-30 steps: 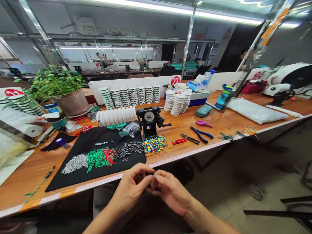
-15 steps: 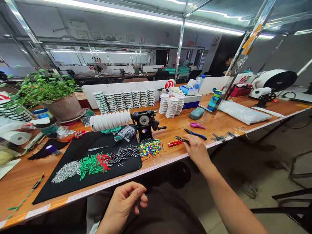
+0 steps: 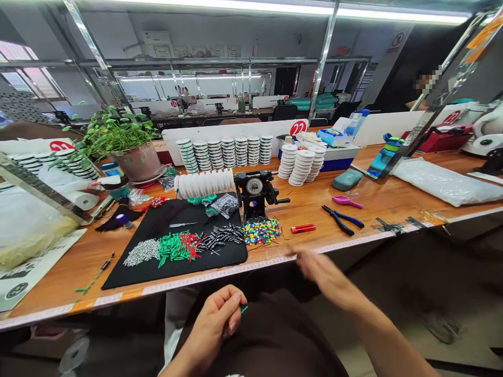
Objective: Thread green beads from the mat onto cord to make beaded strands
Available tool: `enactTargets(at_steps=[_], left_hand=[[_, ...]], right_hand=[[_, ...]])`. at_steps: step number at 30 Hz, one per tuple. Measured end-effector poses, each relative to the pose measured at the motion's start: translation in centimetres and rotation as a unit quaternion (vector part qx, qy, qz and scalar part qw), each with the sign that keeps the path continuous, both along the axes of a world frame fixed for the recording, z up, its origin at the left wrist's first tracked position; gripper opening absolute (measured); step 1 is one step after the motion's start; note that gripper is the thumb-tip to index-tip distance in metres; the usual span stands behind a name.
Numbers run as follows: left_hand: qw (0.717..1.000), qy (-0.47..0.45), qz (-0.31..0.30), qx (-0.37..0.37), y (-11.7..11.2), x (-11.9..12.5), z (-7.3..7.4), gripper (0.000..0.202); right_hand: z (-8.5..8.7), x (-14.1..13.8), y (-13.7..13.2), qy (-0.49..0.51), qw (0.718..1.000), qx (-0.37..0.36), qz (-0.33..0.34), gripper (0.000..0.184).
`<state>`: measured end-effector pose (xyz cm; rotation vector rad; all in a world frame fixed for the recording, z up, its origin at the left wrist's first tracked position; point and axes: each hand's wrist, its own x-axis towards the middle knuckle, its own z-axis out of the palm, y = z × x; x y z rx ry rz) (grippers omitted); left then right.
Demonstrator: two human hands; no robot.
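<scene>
My left hand (image 3: pixel 222 311) is closed low in front of my lap, a short thin green piece (image 3: pixel 244 309) poking out past its fingertips. The rest of that piece is hidden in the fingers. Over the bench's front edge, my right hand (image 3: pixel 318 269) is smeared by motion; whether it holds anything does not show. Ahead of it on the wood lies a red lighter (image 3: pixel 303 229). Farther right, blue-handled pliers (image 3: pixel 346 217) lie with a black part beside them. Multicoloured beads (image 3: pixel 261 231) are heaped left of the lighter.
A black mat (image 3: pixel 137 275) carries grey pieces (image 3: pixel 141 252), green tubes (image 3: pixel 173 248), red tubes (image 3: pixel 191 246) and black pieces (image 3: pixel 222 237). Behind stand a hand-cranked winder (image 3: pixel 255 193) with white spools (image 3: pixel 204 184), more stacked spools (image 3: pixel 301 167) and a potted plant (image 3: pixel 137 159).
My right hand has left the black tool and drawn back toward the bench edge. That tool seems to lie against the pliers now. My left hand stays closed; the view has swung left.
</scene>
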<state>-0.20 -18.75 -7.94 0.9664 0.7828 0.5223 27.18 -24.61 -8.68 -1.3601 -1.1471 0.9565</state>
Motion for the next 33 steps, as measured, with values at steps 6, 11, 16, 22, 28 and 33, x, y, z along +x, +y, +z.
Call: enactTargets(at_steps=[6, 11, 16, 22, 28, 33], left_hand=[[0.994, 0.068, -0.028, 0.086, -0.2, 0.0, 0.2, 0.048], [0.977, 0.124, -0.055, 0.166, -0.5, 0.2, 0.5, 0.053], [0.98, 0.117, -0.052, 0.154, -0.4, 0.5, 0.6, 0.051], [0.999, 0.0, 0.027, 0.033, 0.1, 0.4, 0.3, 0.042], [0.993, 0.0, 0.073, 0.097, 0.7, 0.0, 1.7, 0.036], [0.939, 0.102, 0.088, 0.315, 0.2, -0.2, 3.0, 0.02]], right_hand=[[-0.1, -6.6, -2.5, 0.008, 0.968, -0.106, 0.225, 0.057], [-1.4, -6.9, -2.0, -0.002, 0.972, -0.103, 0.211, 0.057], [-1.8, -7.1, -2.1, -0.066, 0.982, -0.04, 0.171, 0.057], [-1.5, -0.3, 0.7, -0.224, 0.964, 0.051, -0.134, 0.044], [-1.5, 9.4, 4.9, -0.383, 0.869, 0.045, -0.309, 0.038], [-0.7, 5.6, 4.5, -0.398, 0.861, 0.117, -0.294, 0.032]])
